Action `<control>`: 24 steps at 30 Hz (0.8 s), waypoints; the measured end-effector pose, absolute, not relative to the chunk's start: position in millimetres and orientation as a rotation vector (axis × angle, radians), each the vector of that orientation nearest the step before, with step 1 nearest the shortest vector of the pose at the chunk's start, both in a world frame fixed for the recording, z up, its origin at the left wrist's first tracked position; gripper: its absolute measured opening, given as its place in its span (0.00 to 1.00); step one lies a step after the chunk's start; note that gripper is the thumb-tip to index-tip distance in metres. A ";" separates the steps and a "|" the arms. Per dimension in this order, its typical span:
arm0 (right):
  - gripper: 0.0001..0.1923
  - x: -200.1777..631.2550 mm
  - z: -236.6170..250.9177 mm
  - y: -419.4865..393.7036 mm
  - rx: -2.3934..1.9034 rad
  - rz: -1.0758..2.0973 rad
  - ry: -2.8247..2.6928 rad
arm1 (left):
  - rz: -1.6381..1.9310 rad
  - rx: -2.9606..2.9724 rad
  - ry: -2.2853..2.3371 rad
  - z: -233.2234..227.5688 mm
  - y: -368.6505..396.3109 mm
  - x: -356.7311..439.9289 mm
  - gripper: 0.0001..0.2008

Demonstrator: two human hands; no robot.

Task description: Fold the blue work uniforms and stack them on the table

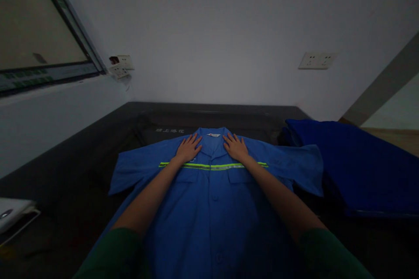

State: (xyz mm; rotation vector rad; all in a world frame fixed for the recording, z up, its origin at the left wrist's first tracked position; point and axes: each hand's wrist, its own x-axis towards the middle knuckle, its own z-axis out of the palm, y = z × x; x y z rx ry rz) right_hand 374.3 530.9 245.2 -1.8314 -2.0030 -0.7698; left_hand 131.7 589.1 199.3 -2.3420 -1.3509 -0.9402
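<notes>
A blue short-sleeved work shirt (209, 200) lies front side up, its collar at the far end and both sleeves spread outward. A yellow-green and silver reflective strip (211, 167) runs across its chest. My left hand (189, 148) rests flat on the shirt just left of the collar, fingers apart. On the other side of the collar, my right hand (236, 147) lies flat on the cloth, also with fingers spread. Neither hand grips anything. My forearms cover parts of the chest pockets.
The shirt lies on a dark surface (131, 139) against a pale wall. At the right sits a folded dark blue cloth-like stack (360, 165). A white device (15, 213) is at the left edge. Wall sockets (317, 60) and a window frame (73, 22) are behind.
</notes>
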 end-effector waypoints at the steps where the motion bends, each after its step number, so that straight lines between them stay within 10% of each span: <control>1: 0.28 375.3 246.6 533.5 -1.833 -0.771 -2.007 | -0.928 -2.339 -1.367 202.3 590.5 133.3 0.28; 16: 0.24 368.4 256.4 501.3 -1.390 -0.810 -1.835 | -1.605 -2.077 -1.006 219.6 566.1 117.2 0.20; 24: 0.20 425.7 199.7 278.3 -1.277 0.086 -2.088 | -2.078 -2.215 -1.244 128.5 368.2 12.1 0.19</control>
